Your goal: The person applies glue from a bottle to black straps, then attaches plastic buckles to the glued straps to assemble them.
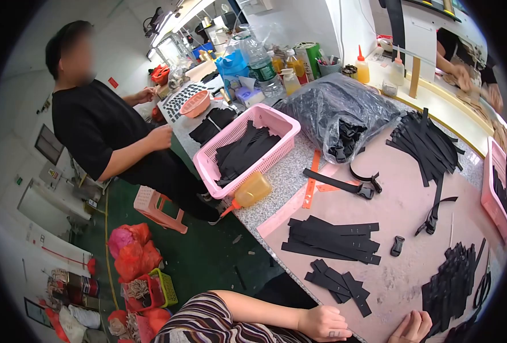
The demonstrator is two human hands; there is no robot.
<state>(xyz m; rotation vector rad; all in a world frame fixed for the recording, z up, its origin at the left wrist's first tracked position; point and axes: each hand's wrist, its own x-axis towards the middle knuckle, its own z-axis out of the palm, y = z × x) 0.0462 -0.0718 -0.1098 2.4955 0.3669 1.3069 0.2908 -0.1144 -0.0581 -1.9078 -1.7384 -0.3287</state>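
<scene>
My left hand (323, 323) is closed in a loose fist at the near edge of the pink work mat (373, 214), with nothing visible in it. My right hand (412, 327) lies at the bottom of the view, fingers curled in, partly cut off by the frame; no object shows in it. Beside it is a pile of black strips (450, 286). Short black strips (339, 283) lie above my left hand, and wider black strips (330, 239) beyond them. A black buckle (397, 246) lies alone, near a strap with a buckle (434, 216).
A pink basket (292, 123) holds black pieces, next to a yellowish bottle (253, 190). A plastic bag (345, 106) stands behind. Scissors (481, 289) lie at right, below another pink basket (488, 177). A person in black (102, 120) stands at left; another person's hands (464, 77) work at upper right.
</scene>
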